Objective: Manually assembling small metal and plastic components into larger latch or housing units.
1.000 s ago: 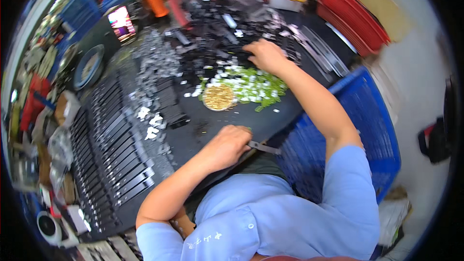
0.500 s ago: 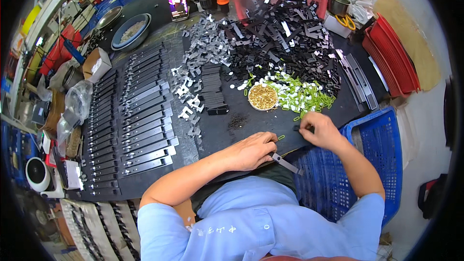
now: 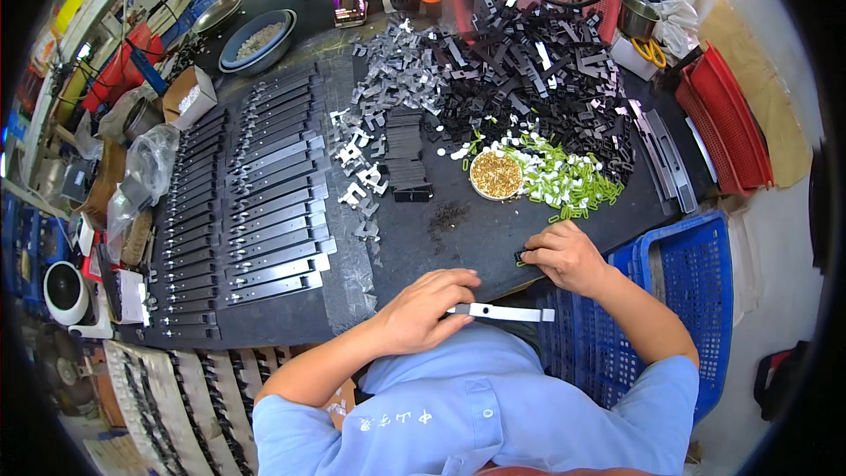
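Swung flatter, the metal strip (image 3: 511, 313), best kept steady, is gripped by the left hand (image 3: 427, 310) nearside of the dish (image 3: 496, 198); the right hand (image 3: 566, 257) pinches a dark piece (image 3: 519, 256).

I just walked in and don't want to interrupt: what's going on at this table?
A person's left hand holds a shiny strip by the table's near edge, its free end pointing right. The right hand pinches a small dark piece. Beyond the hands lie gold-coloured bits, green and white pieces and a heap of dark parts. Dark strips lie in two columns to the left.
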